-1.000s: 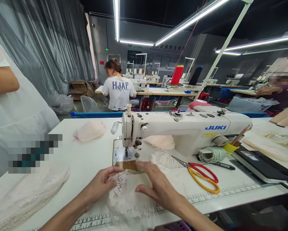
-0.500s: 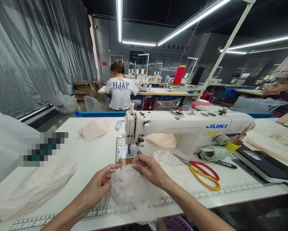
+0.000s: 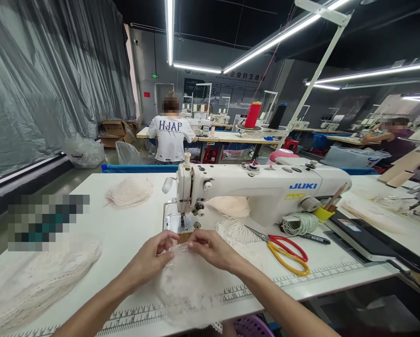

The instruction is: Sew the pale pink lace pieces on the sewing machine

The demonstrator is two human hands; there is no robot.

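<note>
A thin white lace piece (image 3: 192,285) lies before the sewing machine (image 3: 238,180) and hangs over the table's front edge. My right hand (image 3: 213,250) pinches its top edge just in front of the needle area. On the left corner of the same edge, my left hand (image 3: 153,255) has its fingers curled and its thumb against the cloth; the exact grip is partly hidden. The metal needle plate (image 3: 173,223) is just beyond both hands. Scissors (image 3: 289,255) with one red and one yellow handle lie right of my right hand, beside a fringed lace piece (image 3: 236,230).
Stacked lace pieces (image 3: 44,276) lie at the left, and a pale lace bundle (image 3: 130,192) farther back. Green cord (image 3: 299,223), a black marker (image 3: 315,238) and a black notebook (image 3: 360,236) are at right. A printed ruler (image 3: 238,295) runs along the front edge. A co-worker (image 3: 171,135) sits ahead.
The lace piece lies smoother and flatter, its gathered top now spread out. My left fingers have loosened and lifted slightly. The view has turned a little to the right.
</note>
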